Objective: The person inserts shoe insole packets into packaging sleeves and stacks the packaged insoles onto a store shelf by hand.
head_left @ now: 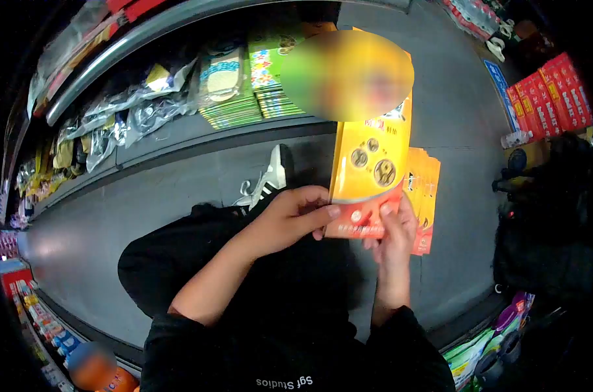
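Note:
A stack of flat yellow packets with red-orange lower ends [362, 176] is held up in front of me, printed with round pictures. Its upper part is blurred. My left hand [290, 219] grips the lower left corner, thumb on the front and fingers behind. At the lower right edge, my right hand [395, 228] is closed on the same packets, thumb also in front. Just beyond that hand, more yellow packets [428, 196] lie fanned in a pile on the floor, partly hidden by the held ones.
Green packets [231, 114] stand in rows on the low shelf [159, 145], beside clear plastic-wrapped goods [156, 108]. Red boxes [551, 98] are stacked at right, above a dark bulky object [544, 228]. My shoe [270, 179] rests on the grey floor [81, 242]. More shelved goods line the lower left.

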The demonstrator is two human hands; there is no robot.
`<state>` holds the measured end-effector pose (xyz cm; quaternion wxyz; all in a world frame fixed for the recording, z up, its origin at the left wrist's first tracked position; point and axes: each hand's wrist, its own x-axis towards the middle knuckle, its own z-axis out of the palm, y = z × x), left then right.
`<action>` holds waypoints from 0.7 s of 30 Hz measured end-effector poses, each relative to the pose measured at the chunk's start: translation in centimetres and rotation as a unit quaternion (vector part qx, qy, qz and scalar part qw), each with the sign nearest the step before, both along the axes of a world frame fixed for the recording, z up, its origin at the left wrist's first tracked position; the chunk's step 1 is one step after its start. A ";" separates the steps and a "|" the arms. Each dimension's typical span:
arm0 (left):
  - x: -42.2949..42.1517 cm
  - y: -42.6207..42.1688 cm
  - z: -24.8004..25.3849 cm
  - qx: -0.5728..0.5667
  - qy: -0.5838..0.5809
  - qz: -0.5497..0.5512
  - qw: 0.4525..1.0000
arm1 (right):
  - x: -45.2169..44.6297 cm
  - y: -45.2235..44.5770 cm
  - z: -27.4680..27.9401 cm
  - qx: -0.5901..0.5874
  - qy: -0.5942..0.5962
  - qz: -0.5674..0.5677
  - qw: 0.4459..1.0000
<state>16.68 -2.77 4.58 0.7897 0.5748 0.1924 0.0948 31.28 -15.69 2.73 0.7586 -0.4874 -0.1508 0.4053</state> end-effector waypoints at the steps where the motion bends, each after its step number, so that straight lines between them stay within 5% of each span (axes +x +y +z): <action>1: 0.7 0.2 -0.1 0.000 0.002 -0.004 1.000 | 1.0 0.6 -0.4 0.004 -0.008 -0.012 1.000; 8: 5.7 4.2 -2.3 0.107 0.085 -0.024 0.990 | 7.5 6.3 -1.5 -0.014 -0.042 0.035 0.998; 11: 7.3 6.1 -2.4 0.130 0.122 0.056 0.982 | 10.2 9.6 -1.9 -0.012 -0.060 0.098 0.993; 21: 9.3 9.1 -8.0 0.047 0.124 0.144 0.981 | 12.4 14.1 -5.7 -0.121 -0.026 0.144 0.982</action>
